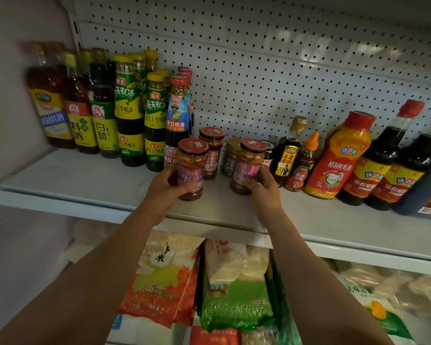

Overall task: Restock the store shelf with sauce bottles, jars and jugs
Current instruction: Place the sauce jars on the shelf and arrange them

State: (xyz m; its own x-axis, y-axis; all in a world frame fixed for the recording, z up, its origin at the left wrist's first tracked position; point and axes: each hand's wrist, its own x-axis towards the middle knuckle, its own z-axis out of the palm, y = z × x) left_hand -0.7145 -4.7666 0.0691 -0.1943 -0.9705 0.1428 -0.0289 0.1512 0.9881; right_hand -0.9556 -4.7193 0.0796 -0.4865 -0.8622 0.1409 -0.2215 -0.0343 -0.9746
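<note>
1. Both hands were busy on the shelf (90, 175): my left hand (163, 186) had its fingers and thumb curled round the lower half of one chili jar (192, 169), and my right hand (264, 186) was wrapped the same way round a second chili jar (248, 165).
2. Each jar stood upright with its red lid on top, so the long axis ran straight up from my grip. Whether the bases were touching the shelf or just above it, I could not tell.
3. The spot that mattered lay ahead of my hands, toward the pegboard back (259, 78). A third jar (211, 150) of the same kind stood just behind the left one, and a gold-lidded jar (232, 155) sat between the two rows.
4. Left of my left hand stood the tall oyster sauce bottles (154, 120); right of my right hand stood a small dark bottle (288, 153) and a red squeeze bottle (339, 155) — close neighbours on both sides.
5. I judged the next move to be a short push forward, each hand equally near its own gap.
</note>
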